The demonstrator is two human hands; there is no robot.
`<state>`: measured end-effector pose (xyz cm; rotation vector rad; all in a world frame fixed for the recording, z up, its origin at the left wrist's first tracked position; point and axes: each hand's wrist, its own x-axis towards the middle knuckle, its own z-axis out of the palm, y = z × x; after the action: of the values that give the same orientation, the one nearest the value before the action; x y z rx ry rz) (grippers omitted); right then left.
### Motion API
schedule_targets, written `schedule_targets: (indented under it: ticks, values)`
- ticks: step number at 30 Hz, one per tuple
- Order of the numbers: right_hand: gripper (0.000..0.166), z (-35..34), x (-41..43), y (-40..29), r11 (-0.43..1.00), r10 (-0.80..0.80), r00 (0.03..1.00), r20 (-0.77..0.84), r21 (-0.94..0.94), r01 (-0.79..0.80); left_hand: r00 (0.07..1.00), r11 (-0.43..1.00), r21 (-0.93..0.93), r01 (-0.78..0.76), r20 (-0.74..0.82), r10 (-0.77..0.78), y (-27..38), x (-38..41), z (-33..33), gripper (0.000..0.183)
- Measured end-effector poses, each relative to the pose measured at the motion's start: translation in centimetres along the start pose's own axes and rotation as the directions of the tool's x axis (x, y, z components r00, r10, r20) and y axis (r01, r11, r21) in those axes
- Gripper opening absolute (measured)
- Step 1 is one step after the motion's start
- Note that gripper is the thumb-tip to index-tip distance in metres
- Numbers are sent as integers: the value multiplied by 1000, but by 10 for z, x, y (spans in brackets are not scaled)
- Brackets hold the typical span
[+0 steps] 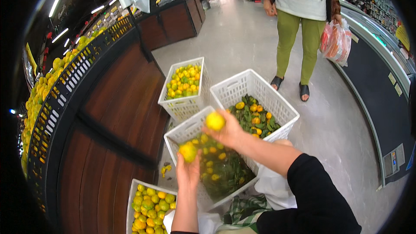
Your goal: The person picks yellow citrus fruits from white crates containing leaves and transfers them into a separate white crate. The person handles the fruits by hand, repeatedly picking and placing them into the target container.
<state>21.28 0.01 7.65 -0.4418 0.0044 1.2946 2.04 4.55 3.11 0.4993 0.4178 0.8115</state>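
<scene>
My left hand (189,170) holds a yellow-green citrus fruit (188,152) upright in its fingers. Farther forward, my right hand (229,131) grips a second yellow citrus fruit (215,121), slightly blurred. Both hands are above a white plastic crate (185,132), whose inside holds green leaves and several yellow fruits. Adjoining it at the upper right, another white crate (251,81) contains orange-yellow fruits among leafy stems (260,117). Part of the near crate's contents is hidden by my hands and right forearm.
Leafless citrus fills a white crate (183,102) ahead and another crate (130,198) at lower left. A wood-panelled fruit stand (107,104) curves along the left. A person (299,29) holding a plastic bag (336,44) stands ahead, beside a freezer cabinet (364,71). Peel (165,169) lies on the floor.
</scene>
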Motion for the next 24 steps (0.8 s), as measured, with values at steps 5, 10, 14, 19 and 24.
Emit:
schedule_targets:
  ticks: [5, 10, 14, 19, 24]
  values:
    - [30, 4, -6, -13, 998, -17, 995, -100, -69, 10, 998, 996, 73, -54, -10, 55, 1, -3, 0, 32]
    - [27, -16, -7, 15, 964, 139, 985, -97, -214, -157, 1000, 999, 51, -5, -13, 5, 0, -6, 8, 29]
    - [31, -7, -26, 40, 841, 285, 940, -188, -422, -339, 985, 998, 60, 26, -170, -16, 1, -4, 0, 28]
    - [30, -15, -35, 59, 667, 381, 902, -201, -616, -419, 972, 989, 148, -22, -227, 56, -1, -5, 0, 20]
    - [30, -21, -37, 71, 543, 452, 874, -178, -723, -427, 946, 947, 297, -126, -253, 205, -9, -7, 5, 18]
